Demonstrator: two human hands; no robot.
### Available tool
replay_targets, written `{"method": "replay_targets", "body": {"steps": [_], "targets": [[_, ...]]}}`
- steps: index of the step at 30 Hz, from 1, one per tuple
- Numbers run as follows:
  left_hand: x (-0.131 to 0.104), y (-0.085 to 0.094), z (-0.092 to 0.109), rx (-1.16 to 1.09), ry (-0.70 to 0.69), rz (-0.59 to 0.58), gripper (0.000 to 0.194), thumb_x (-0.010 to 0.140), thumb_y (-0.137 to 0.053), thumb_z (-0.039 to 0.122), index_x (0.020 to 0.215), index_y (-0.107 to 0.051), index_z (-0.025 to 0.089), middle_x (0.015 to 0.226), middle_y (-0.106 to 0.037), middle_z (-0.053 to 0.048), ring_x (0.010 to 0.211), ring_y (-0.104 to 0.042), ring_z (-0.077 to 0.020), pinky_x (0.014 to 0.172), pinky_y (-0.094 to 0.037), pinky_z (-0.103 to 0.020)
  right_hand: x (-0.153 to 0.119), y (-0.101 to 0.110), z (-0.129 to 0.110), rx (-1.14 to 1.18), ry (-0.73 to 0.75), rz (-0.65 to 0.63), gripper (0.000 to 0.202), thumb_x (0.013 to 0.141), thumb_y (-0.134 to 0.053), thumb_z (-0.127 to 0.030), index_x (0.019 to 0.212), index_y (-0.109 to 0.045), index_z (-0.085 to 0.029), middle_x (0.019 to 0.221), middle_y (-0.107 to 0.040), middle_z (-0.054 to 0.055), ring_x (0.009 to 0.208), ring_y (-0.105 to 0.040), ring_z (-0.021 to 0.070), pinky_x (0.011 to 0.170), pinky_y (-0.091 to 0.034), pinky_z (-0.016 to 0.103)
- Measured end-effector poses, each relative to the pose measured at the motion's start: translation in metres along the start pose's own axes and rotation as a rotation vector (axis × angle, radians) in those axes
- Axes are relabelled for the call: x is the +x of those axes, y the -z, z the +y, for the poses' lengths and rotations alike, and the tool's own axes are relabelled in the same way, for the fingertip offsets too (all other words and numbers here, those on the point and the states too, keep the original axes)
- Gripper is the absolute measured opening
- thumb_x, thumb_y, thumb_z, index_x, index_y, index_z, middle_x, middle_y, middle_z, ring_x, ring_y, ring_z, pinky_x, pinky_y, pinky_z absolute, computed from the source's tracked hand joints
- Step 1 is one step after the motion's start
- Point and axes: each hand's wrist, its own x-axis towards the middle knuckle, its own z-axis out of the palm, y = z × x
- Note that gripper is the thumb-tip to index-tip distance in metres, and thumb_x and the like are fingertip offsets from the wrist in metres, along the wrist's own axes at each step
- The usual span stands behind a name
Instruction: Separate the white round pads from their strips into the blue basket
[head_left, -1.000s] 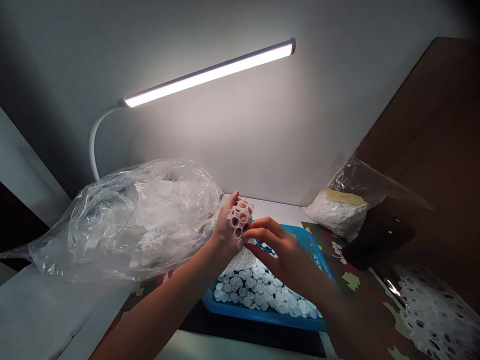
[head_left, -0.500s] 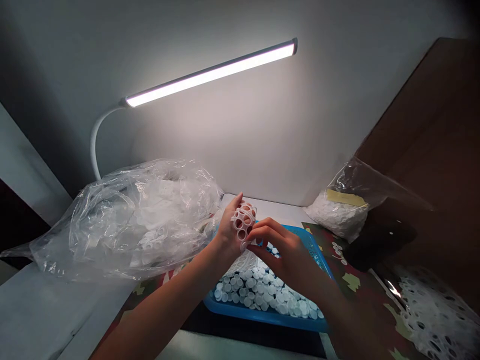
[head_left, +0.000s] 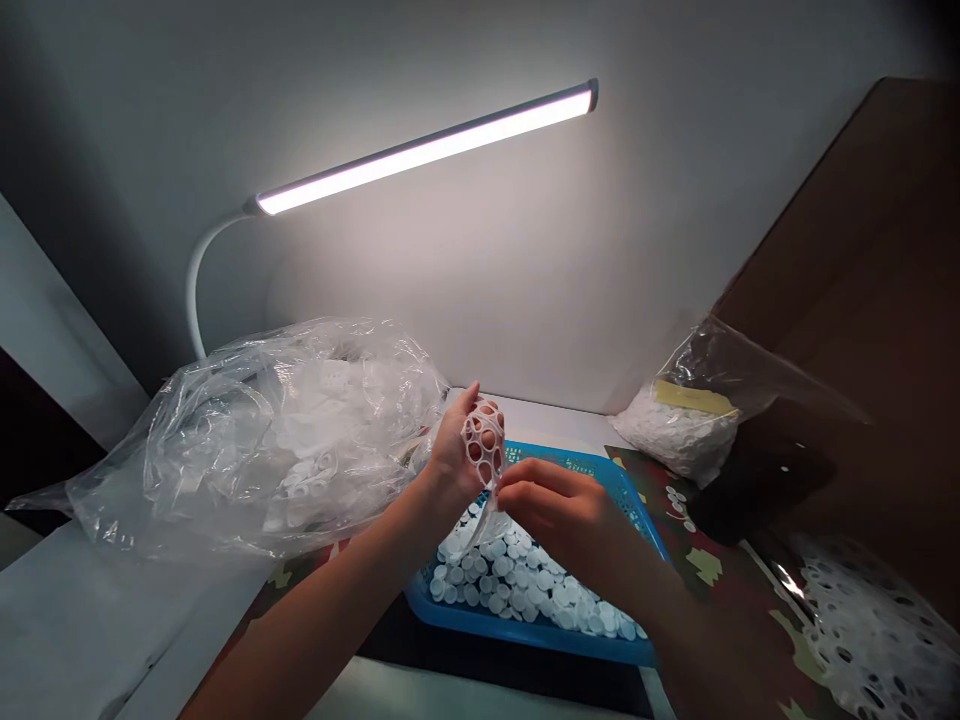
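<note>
A white plastic sheet with round holes [head_left: 484, 440] lies curled across the palm of my left hand [head_left: 454, 450], whose fingers sit behind it and show through the holes. My right hand [head_left: 559, 505] pinches the lower edge of this holed sheet between thumb and fingers. Beneath both hands stands a blue plastic basket [head_left: 525, 632] with many small white round discs [head_left: 517, 580] inside. Part of the sheet hangs down over the discs. The tips of my right fingers are partly hidden.
At left lies a large clear plastic bag [head_left: 300, 440] of white pieces. A smaller bag [head_left: 682, 430] with a yellow label stands at back right. More holed white sheets [head_left: 877, 640] are piled at lower right. A lit lamp [head_left: 427, 150] hangs above.
My right hand has moved slightly down, pulling at the sheet's lower edge. The holed sheet now looks more stretched and hangs lower. My left hand has shifted a little left.
</note>
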Motion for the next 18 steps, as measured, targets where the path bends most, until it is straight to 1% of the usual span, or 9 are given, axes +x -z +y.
{"method": "replay_targets", "body": {"steps": [2,5,7,9,11,13,15,18], "targets": [[0.002,0.001,0.008,-0.029,-0.067,0.065,0.049,0.094,-0.039,0.032,0.047,-0.032,0.018,0.035,-0.031,0.006,0.026,-0.027,-0.0038,0.031,-0.019,-0.015,0.000,0.001,-0.004,-0.053,0.022,0.010,0.022,0.089,-0.041,-0.006,0.089,-0.057,-0.021,0.089,-0.062,0.003,0.070,-0.054,0.0116,0.058,-0.043,0.023],[0.008,0.005,0.021,-0.058,-0.136,0.089,0.049,0.093,-0.041,0.030,0.047,-0.031,0.018,0.035,-0.029,0.006,0.026,-0.026,-0.0030,0.032,-0.019,-0.015,0.000,-0.004,-0.010,-0.154,0.053,0.035,0.024,0.088,-0.039,-0.005,0.084,-0.058,-0.019,0.085,-0.061,0.004,0.070,-0.054,0.0120,0.059,-0.042,0.023],[0.011,0.009,0.026,-0.068,-0.167,0.095,0.049,0.093,-0.040,0.030,0.046,-0.031,0.019,0.035,-0.028,0.006,0.026,-0.025,-0.0033,0.032,-0.020,-0.016,0.000,-0.011,-0.015,-0.223,0.050,0.037,0.025,0.086,-0.038,-0.003,0.078,-0.057,-0.019,0.079,-0.058,0.003,0.064,-0.049,0.0109,0.055,-0.039,0.022],[0.012,0.012,0.028,-0.070,-0.179,0.096,0.049,0.093,-0.040,0.030,0.046,-0.031,0.019,0.034,-0.025,0.006,0.027,-0.024,-0.0040,0.032,-0.019,-0.017,0.000,-0.019,-0.019,-0.265,0.034,0.049,0.027,0.083,-0.037,-0.002,0.070,-0.053,-0.018,0.070,-0.052,0.001,0.056,-0.041,0.0094,0.049,-0.033,0.021],[0.012,0.012,0.026,-0.064,-0.172,0.098,0.049,0.093,-0.039,0.032,0.046,-0.031,0.020,0.034,-0.024,0.006,0.027,-0.023,-0.0046,0.032,-0.019,-0.018,0.000,-0.026,-0.023,-0.215,0.023,0.074,0.026,0.082,-0.037,-0.002,0.066,-0.050,-0.018,0.066,-0.049,0.000,0.052,-0.037,0.0083,0.046,-0.032,0.020],[0.010,0.011,0.024,-0.057,-0.167,0.099,0.049,0.093,-0.039,0.033,0.047,-0.031,0.020,0.034,-0.025,0.006,0.027,-0.024,-0.0048,0.032,-0.019,-0.018,0.001,-0.029,-0.024,-0.091,0.005,0.089,0.024,0.084,-0.040,-0.003,0.068,-0.050,-0.018,0.069,-0.051,0.001,0.054,-0.041,0.0079,0.049,-0.036,0.019],[0.008,0.008,0.022,-0.050,-0.166,0.094,0.049,0.094,-0.038,0.034,0.047,-0.031,0.020,0.035,-0.027,0.006,0.027,-0.026,-0.0047,0.033,-0.020,-0.018,0.002,-0.028,-0.023,0.031,-0.026,0.101,0.020,0.085,-0.043,-0.005,0.072,-0.051,-0.018,0.076,-0.055,0.002,0.060,-0.048,0.0087,0.055,-0.042,0.019],[0.006,0.005,0.020,-0.040,-0.172,0.079,0.046,0.092,-0.044,0.034,0.050,-0.033,0.019,0.036,-0.032,0.006,0.028,-0.031,-0.0050,0.035,-0.025,-0.018,0.003,-0.022,-0.020,0.122,-0.081,0.132,0.016,0.084,-0.047,-0.006,0.076,-0.052,-0.019,0.080,-0.056,0.002,0.065,-0.053,0.0098,0.061,-0.046,0.021]]}}
